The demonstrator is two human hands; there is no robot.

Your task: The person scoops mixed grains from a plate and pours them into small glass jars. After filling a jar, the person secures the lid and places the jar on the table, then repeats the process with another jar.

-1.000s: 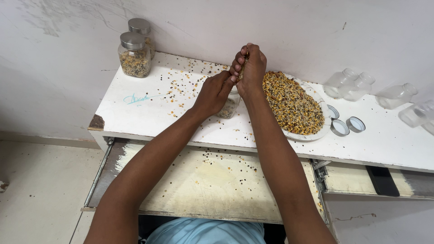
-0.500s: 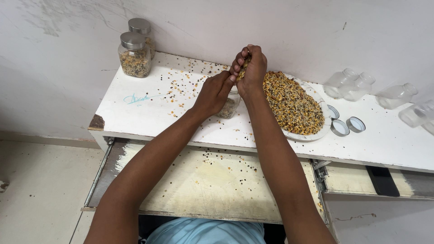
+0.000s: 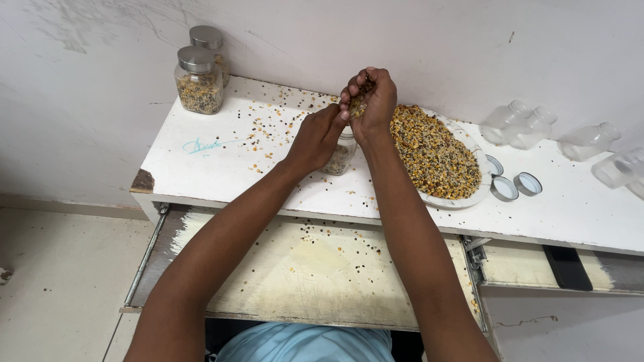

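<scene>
My left hand [image 3: 318,138] is wrapped around a small clear jar [image 3: 339,158] that stands on the white shelf [image 3: 215,171], partly filled with mixed grains. Just above the jar's mouth, my right hand [image 3: 369,102] is cupped, fingers loosened, with a handful of mixed grains [image 3: 358,104] in it. Right of the hands lies a white plate [image 3: 463,199] heaped with yellow, white and dark mixed grains [image 3: 433,154]. The jar's mouth is hidden behind my hands.
Two lidded jars [image 3: 198,80] with grains stand at the shelf's back left. Several empty clear jars [image 3: 537,127] lie at the right, with round metal lids [image 3: 513,186] near the plate. Spilled grains dot the shelf and the pulled-out tray [image 3: 302,268] below.
My right hand's fingers have loosened from a tight fist into a cupped shape over the jar. My left hand and the jar have stayed put.
</scene>
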